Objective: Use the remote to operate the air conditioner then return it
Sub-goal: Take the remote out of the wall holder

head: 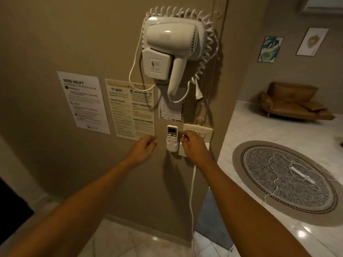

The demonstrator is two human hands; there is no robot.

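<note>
A small white remote [172,135] with a grey screen stands upright in a white wall holder [172,147] on the beige wall. My right hand [191,145] is just right of it, its fingertips at the remote's right edge; whether they touch it I cannot tell. My left hand [143,150] hovers a little left of the holder, fingers loosely curled, holding nothing. The corner of the air conditioner [323,4] shows at the top right.
A white hair dryer [172,51] with a coiled cord hangs above the remote. Paper notices [130,108] are stuck to the wall at left, a switch plate [198,132] at right. A cable [193,201] hangs down the wall. A round rug [284,180] and a brown sofa [291,102] lie to the right.
</note>
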